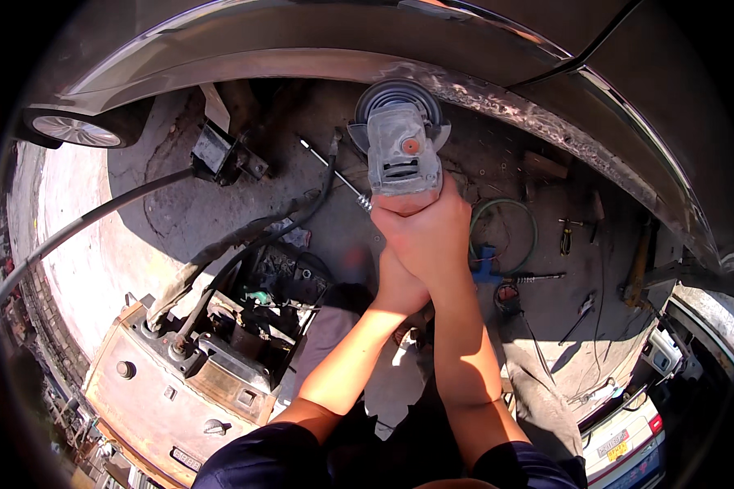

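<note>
A grey, dusty angle grinder [395, 151] is held out in front of me, its dark round disc [398, 96] at the lower edge of a car's sill [497, 114]. My right hand [432, 232] is wrapped round the grinder's body just behind the head. Lower down, my left hand [401, 281] closes round the rear of the same tool, its fingers mostly hidden. Along the sill, to the right of the disc, the paint is gone and rough, scuffed metal shows. Whether the disc touches it I cannot tell.
A dark car body [302, 41] spans the top. At lower left stands a worn welding-type machine [139, 399] with thick cables. On the floor lie a blue air tool [487, 267], a green hose [535, 232], a screwdriver [566, 238] and a metal rod [330, 167]. A jack-like support [220, 155] stands left.
</note>
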